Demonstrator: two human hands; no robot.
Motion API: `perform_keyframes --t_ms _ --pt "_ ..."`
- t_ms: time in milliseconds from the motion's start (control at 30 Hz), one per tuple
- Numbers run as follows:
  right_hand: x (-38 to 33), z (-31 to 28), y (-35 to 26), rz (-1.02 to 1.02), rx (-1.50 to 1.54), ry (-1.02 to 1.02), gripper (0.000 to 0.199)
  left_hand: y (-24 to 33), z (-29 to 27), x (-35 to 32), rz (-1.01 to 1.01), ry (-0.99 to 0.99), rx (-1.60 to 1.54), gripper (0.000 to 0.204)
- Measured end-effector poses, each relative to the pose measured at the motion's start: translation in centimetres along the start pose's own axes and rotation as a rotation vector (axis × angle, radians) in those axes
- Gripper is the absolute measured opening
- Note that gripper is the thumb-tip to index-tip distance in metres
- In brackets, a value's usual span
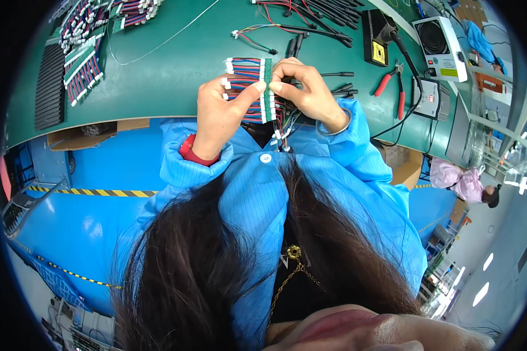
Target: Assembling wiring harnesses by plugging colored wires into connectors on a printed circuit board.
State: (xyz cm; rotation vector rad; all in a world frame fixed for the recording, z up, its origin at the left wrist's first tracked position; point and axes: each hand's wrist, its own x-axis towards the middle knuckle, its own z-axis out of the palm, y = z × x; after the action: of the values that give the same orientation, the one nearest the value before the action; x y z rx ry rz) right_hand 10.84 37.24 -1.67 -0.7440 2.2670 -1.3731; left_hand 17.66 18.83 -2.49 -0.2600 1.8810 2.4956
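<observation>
Both my hands hold one bundle of wire harnesses (pixel 249 69) above the green table mat (pixel 175 76). The bundle has red and blue wires, white connectors and a green strip along its right end. My left hand (pixel 223 114) grips the bundle's left side, its thumb pressed on the strip, and a red band sits on that wrist. My right hand (pixel 308 89) pinches the strip from the right with thumb and fingers. Loose coloured wires hang below the bundle toward my blue coat.
More harness bundles (pixel 85 55) lie at the mat's far left and black cables (pixel 316 17) at the top. Red-handled pliers (pixel 392 85), a soldering stand (pixel 377 38) and a white fan unit (pixel 440 47) stand at the right. A person in pink (pixel 462 181) sits lower right.
</observation>
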Motion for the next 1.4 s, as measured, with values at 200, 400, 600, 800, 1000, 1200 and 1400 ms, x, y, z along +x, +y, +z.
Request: perform_keyframes --t_ms 200,400,600,800,1000,1200,1400 --pt "4.2 -1.7 -0.7 -0.099 -0.178 0.019 0.009 -1.2 -1.9 0.2 -0.130 0.148 -0.179 0.016" --pt "8.9 -0.9 1.2 -0.532 -1.021 0.376 0.011 -0.7 -2.1 0.4 -0.118 0.132 -0.205 0.019" --pt "9.5 -5.2 0.8 -0.228 -0.226 0.302 0.015 -1.0 -2.6 0.5 -0.131 0.147 -0.222 0.019" --pt "7.4 -10.2 -0.3 -0.053 0.413 0.402 0.022 -0.7 -1.8 1.9 -0.133 0.072 -0.251 0.021" --pt "7.0 -15.1 -0.9 -0.293 0.769 0.607 0.018 -0.4 -2.1 1.4 -0.091 0.099 -0.157 0.020" --pt "4.6 -18.3 -7.4 -0.563 1.200 0.734 0.015 -0.6 -2.1 1.8 -0.106 0.074 -0.138 0.018" --pt "6.1 -16.8 -4.3 -0.363 0.501 0.878 0.012 -0.4 -2.6 1.0 -0.094 0.087 -0.123 0.019"
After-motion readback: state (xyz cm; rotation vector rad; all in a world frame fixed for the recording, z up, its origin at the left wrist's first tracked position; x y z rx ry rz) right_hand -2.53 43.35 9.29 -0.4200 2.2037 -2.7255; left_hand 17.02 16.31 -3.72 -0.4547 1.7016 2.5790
